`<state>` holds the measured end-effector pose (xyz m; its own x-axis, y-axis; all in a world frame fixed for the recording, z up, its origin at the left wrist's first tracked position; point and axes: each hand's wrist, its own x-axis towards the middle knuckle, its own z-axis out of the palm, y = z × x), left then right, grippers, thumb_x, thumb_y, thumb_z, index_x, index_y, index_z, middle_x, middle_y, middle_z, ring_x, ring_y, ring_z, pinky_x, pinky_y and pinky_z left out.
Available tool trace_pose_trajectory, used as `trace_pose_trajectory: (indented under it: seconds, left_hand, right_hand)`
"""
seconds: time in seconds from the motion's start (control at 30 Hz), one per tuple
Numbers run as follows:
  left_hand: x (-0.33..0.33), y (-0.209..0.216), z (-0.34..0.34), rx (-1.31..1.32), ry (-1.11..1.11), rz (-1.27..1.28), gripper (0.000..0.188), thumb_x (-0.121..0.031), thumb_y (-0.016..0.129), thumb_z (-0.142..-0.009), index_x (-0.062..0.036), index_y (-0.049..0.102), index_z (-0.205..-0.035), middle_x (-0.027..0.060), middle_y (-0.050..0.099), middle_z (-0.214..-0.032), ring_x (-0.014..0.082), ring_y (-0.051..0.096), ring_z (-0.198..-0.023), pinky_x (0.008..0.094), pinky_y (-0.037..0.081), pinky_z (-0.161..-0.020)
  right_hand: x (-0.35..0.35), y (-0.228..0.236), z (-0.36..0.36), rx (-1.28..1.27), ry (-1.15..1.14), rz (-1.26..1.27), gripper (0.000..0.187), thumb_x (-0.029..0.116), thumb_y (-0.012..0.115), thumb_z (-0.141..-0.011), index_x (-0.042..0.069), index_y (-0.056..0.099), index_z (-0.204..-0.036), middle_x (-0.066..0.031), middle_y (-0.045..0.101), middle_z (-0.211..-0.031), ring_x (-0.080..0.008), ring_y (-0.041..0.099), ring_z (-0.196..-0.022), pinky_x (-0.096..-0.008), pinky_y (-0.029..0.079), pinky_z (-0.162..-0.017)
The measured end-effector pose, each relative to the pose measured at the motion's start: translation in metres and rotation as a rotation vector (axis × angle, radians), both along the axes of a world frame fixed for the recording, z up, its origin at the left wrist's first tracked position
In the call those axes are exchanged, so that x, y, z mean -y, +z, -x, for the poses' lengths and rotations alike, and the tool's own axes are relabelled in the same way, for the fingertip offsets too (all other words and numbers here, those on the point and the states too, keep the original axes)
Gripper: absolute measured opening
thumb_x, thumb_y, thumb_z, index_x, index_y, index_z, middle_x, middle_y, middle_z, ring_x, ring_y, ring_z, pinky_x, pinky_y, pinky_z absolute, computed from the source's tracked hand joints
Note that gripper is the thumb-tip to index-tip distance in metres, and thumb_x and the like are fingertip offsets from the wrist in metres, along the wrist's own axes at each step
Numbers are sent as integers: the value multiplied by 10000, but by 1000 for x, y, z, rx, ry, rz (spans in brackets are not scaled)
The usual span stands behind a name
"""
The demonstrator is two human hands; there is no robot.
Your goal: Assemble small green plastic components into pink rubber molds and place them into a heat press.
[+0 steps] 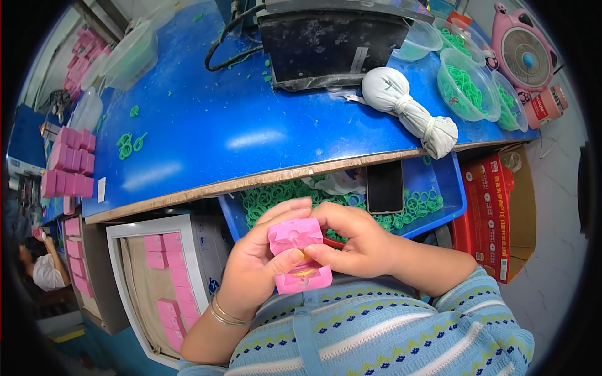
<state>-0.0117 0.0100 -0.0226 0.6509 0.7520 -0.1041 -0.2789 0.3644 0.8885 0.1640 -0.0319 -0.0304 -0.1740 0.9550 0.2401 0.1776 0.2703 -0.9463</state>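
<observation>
A pink block, parted into an upper and a lower section, is held in front of a striped knit top, just below the near rim of a blue tray; it is gripped by both hands, the left and the right, with the thumbs pressed together at the gap and the fingers curled round the upper section; the block's surface is evenly pink and straight-edged, the upper face is marked by creases and small notches, and the lower section is dipped in the middle between raised ends; a yellowish patch is shown between the two, though whether it is a lining or a separate piece cannot be told; green rings and a black phone are held in the tray; similar pink blocks are set out in a white-framed tray at left.
</observation>
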Motion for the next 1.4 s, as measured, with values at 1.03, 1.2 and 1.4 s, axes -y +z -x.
trace_pose_trajectory:
  seconds: [1.03, 1.2, 1.4]
  left_hand:
    - [4, -6, 6, 31, 23, -277, 477, -152, 614, -847, 10, 415, -1249, 161, 507, -1213, 221, 507, -1102, 347, 408, -942]
    - [5, -13, 13, 139, -58, -196, 487, -200, 630, -840, -2, 434, -1240, 141, 522, -1198, 212, 518, -1088, 343, 412, -929]
    - [4, -10, 8, 152, -107, -211, 531, -157, 649, -822, -17, 412, -1277, 119, 500, -1211, 205, 490, -1114, 339, 398, -937]
  right_hand:
    - [-3, 15, 1, 58, -156, -2, 348, 150, 739, -726, 3, 525, -958, -97, 537, -871, -153, 546, -792, -264, 445, -668]
    - [-8, 9, -3, 101, 72, -324, 411, 256, 681, -764, -14, 547, -1043, -133, 525, -1066, -281, 473, -969, -385, 358, -867]
    - [-10, -5, 11, -94, 50, -193, 411, 333, 640, -803, 19, 564, -1057, -102, 534, -1106, -217, 526, -945, -355, 397, -844]
